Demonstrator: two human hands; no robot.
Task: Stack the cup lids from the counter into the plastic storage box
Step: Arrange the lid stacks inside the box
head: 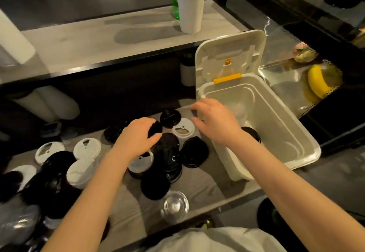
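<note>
Glossy black and matte white lids [194,153] are lying scattered over the bench [207,181], crowding round the left hand [138,136], whose fingers are clamping a black lid [156,127]. Right hand [215,121] is hovering over the rim of the open white plastic box [276,117], fingers apart and loose, with a dark lid [253,133] sitting inside.

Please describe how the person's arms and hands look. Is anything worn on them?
The left arm and the right arm are bare, with no sleeves in view. The left hand and the right hand have no gloves, and I see no watch, bracelet or ring, though the right hand is a little blurred. A white garment shows at the bottom edge, probably the person's top.
</note>
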